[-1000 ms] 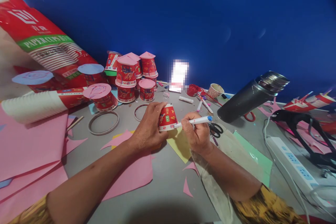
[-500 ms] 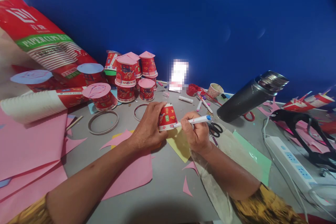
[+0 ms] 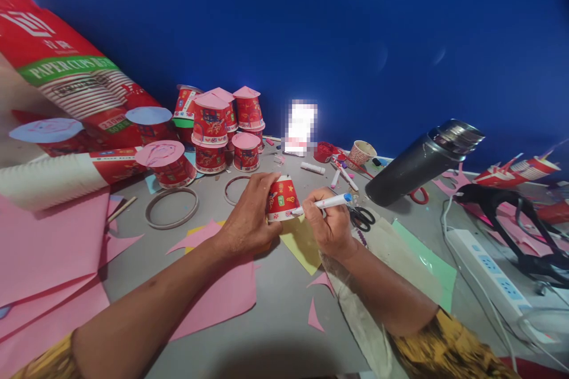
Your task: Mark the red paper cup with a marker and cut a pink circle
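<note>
My left hand is closed around a red paper cup, turned upside down with its white rim low. Printed gold and green figures cover the cup's side. My right hand grips a white marker pen with a blue end pointing right. The pen's tip meets the cup near its rim. Beneath my hands lie a yellow paper sheet and a pink paper sheet. Black-handled scissors rest just beyond my right hand, their blades hidden.
Red cups with pink paper tops stand stacked at the back left, near a bag of paper cups. A tape ring lies left. A dark thermos leans at right, with a power strip beyond. A bright phone stands behind.
The whole view has shifted slightly, so things sit a little further left. Both hands keep their hold on the cup and the marker pen, with the tip still at the rim.
</note>
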Available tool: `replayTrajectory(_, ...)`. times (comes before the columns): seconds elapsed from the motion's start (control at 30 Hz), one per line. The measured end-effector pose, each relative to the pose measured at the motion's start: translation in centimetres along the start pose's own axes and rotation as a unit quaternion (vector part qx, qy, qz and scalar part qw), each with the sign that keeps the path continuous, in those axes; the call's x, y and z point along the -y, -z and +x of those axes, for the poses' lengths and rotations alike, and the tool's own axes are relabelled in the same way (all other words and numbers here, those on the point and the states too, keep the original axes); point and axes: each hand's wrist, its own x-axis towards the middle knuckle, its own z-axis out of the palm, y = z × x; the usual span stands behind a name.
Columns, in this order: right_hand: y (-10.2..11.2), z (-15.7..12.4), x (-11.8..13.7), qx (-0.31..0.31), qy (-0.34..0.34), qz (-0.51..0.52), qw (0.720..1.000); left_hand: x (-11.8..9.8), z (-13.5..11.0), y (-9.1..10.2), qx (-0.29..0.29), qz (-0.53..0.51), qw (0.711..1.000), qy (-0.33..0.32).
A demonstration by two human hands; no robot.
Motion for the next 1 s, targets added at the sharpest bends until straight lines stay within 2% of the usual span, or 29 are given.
replayTrajectory(0.47, -0.03, 0.05, 0.08, -0.01, -0.02, 0.01, 1.0, -0.18, 0.0, 0.06, -0.001, -0.006, 1.0, 0.011)
replayTrajectory(1.0, 0.02, 0.06, -0.15, -0.007, -0.011, 0.001, 1.0, -0.16, 0.01, -0.01, 0.007, -0.008, 1.0, 0.012)
